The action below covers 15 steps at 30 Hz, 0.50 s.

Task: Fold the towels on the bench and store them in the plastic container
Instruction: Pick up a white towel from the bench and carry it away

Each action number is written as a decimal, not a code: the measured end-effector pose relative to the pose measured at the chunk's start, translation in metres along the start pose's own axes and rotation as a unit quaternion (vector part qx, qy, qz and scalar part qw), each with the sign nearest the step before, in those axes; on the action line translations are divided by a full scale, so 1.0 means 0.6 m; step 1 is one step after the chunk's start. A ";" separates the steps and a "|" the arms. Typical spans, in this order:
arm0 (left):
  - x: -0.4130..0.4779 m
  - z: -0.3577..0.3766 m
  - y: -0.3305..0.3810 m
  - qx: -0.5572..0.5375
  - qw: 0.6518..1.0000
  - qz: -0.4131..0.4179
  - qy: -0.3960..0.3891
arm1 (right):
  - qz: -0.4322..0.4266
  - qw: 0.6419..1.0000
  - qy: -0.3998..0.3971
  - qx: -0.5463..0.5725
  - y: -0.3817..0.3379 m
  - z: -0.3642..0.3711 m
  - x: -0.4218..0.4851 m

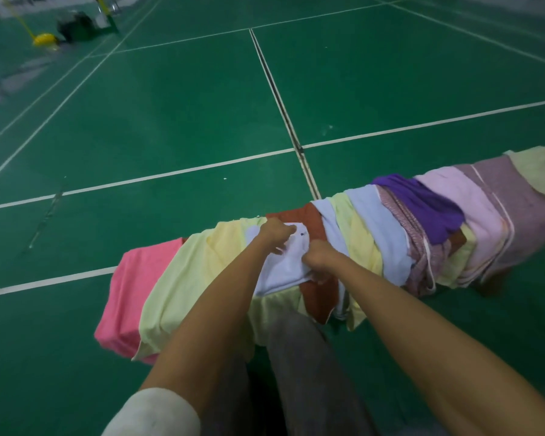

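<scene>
Both bare forearms reaching from the near edge to the towel-draped bench (497, 280), left hand (276, 232) and right hand (320, 254) each curled tight on the white towel (283, 272), lying on the bench over a pale yellow towel (195, 272) and beside a rust-red towel (315, 287). Judged as an early fold, with many towels left along the bench. Next: bringing the gripped edges together evenly; plastic container nowhere in view.
</scene>
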<state>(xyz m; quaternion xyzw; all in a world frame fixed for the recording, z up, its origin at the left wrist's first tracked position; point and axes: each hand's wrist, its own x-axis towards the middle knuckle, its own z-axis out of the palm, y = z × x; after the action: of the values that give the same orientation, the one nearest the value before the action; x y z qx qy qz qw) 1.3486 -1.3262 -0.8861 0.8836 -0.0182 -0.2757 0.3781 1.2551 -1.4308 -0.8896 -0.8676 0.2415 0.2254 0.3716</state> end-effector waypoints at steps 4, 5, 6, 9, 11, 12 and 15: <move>-0.002 -0.002 -0.041 0.163 0.979 -0.019 0.117 | -0.012 0.994 0.096 -0.053 0.009 0.004 0.012; -0.008 -0.005 -0.053 0.155 0.977 -0.047 0.139 | -0.012 0.992 0.119 -0.042 0.008 0.007 0.017; -0.008 -0.009 -0.066 0.135 0.976 -0.070 0.154 | -0.009 0.992 0.124 -0.022 0.005 0.010 0.022; -0.002 -0.024 -0.102 0.045 0.981 -0.115 0.147 | 0.008 0.994 0.097 0.039 -0.008 0.018 0.038; 0.002 -0.035 -0.120 -0.028 0.986 -0.126 0.106 | 0.009 0.994 0.097 0.053 -0.015 0.021 0.041; 0.005 -0.039 -0.129 -0.066 0.986 -0.129 0.088 | 0.011 0.993 0.095 0.063 -0.018 0.023 0.040; 0.002 -0.044 -0.140 -0.166 0.971 -0.170 0.007 | 0.029 0.993 0.065 0.096 -0.019 0.029 0.045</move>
<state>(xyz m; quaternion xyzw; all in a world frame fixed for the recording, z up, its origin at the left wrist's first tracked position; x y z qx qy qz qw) 1.3480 -1.2490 -0.9289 0.8006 0.1811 -0.3288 0.4671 1.2792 -1.4177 -0.9096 -0.8335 0.3108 0.1551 0.4296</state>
